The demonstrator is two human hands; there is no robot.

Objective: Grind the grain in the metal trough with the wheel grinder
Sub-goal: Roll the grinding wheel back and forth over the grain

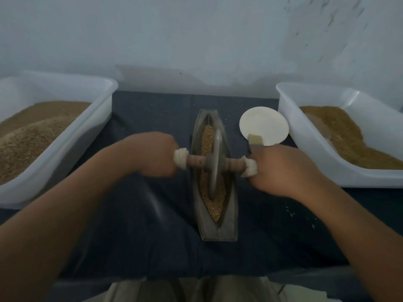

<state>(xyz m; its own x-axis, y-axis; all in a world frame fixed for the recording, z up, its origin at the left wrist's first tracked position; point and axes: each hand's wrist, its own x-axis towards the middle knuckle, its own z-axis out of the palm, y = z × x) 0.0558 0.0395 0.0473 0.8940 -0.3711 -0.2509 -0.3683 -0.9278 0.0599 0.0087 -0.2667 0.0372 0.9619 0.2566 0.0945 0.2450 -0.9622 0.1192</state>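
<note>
A boat-shaped metal trough (pixel 229 223) lies lengthwise on the dark cloth in front of me, holding brown grain (pixel 214 203). The grey wheel grinder (pixel 216 164) stands upright in the trough's groove near its middle, its wooden axle crossing the trough. My left hand (pixel 150 153) grips the cloth-wrapped left end of the axle. My right hand (pixel 283 168) grips the cloth-wrapped right end. Grain shows both beyond and before the wheel.
A white plastic tub (pixel 96 127) with brown grain stands at the left, another white tub (pixel 305 144) with grain at the right. A round white dish (pixel 261 125) with a small brush (pixel 256 139) lies between trough and right tub. A wall rises behind.
</note>
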